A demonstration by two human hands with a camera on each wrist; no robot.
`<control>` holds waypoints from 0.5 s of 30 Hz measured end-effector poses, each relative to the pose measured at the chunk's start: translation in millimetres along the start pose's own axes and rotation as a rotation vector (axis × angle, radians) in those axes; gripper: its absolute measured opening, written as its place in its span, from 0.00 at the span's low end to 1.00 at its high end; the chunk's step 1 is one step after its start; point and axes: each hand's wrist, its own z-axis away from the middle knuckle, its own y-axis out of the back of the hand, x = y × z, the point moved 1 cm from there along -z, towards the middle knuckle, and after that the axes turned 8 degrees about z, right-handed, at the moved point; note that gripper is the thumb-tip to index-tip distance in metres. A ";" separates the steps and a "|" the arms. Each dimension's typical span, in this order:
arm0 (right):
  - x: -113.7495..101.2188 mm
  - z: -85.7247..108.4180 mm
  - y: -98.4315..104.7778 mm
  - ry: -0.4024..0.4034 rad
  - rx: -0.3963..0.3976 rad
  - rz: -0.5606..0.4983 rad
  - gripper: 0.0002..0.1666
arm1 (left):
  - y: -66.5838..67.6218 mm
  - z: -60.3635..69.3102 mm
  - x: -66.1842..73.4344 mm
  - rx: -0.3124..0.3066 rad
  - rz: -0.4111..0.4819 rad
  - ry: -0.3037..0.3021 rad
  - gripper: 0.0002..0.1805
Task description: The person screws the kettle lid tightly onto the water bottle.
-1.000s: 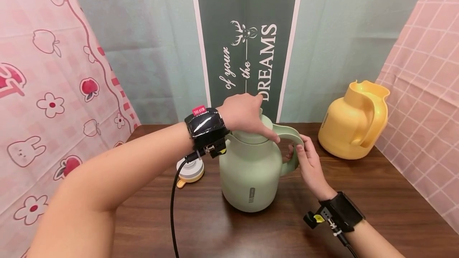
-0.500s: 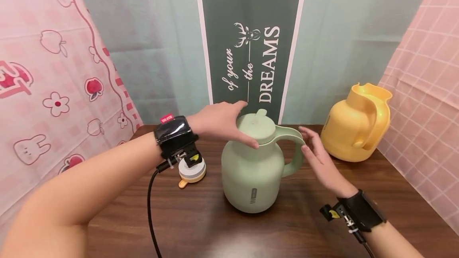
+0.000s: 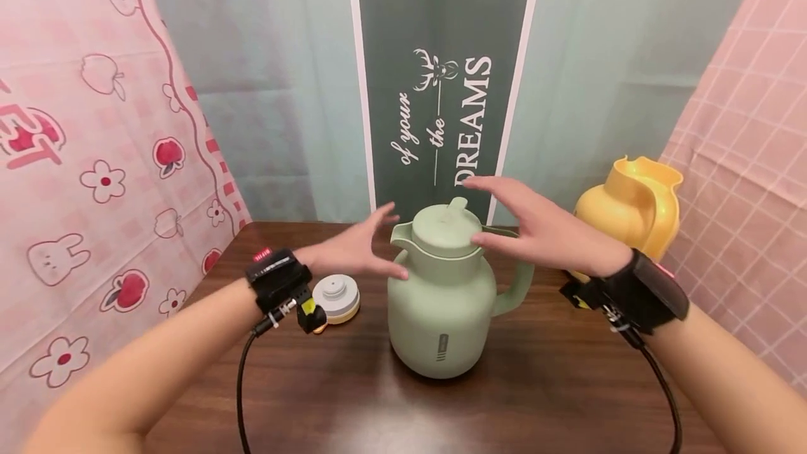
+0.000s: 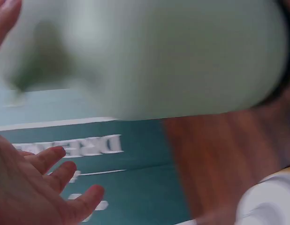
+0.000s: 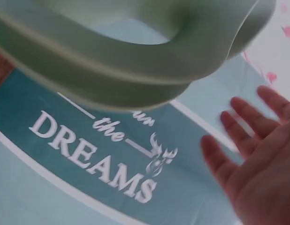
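A green jug (image 3: 440, 314) stands upright on the wooden table, its green lid (image 3: 446, 228) seated on top and its spout pointing left. Beside the spout, my left hand (image 3: 353, 249) is spread, thumb near the jug's shoulder; whether it touches cannot be told. My right hand (image 3: 536, 226) is over the jug's handle (image 3: 522, 286), fingers extended, thumb tip beside the lid. The left wrist view shows the spread left hand (image 4: 37, 187) by the blurred jug body (image 4: 182, 56). In the right wrist view the right hand (image 5: 262, 164) is spread near the green handle (image 5: 135, 61).
A white and yellow lid (image 3: 336, 297) lies left of the jug on the table (image 3: 403, 419). At the back right stands a yellow jug (image 3: 630, 205), partly behind my right forearm. Cloths hang at the back and both sides, and a cable hangs from each wrist strap.
My left hand has moved left, off the lid to beside the spout. My right hand has let go of the handle and risen leftward to the lid's right side.
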 end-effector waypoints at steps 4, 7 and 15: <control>-12.4 -21.8 -1.3 -0.102 -0.109 0.151 0.41 | -22.2 -2.9 -20.6 -0.073 0.116 -0.036 0.60; -24.3 -33.0 -2.4 -0.193 -0.161 0.221 0.43 | -34.2 -5.5 -23.6 -0.107 0.206 -0.077 0.55; -52.4 -47.4 -1.1 -0.331 -0.149 0.283 0.34 | -45.9 -6.6 -20.9 -0.084 0.237 -0.069 0.46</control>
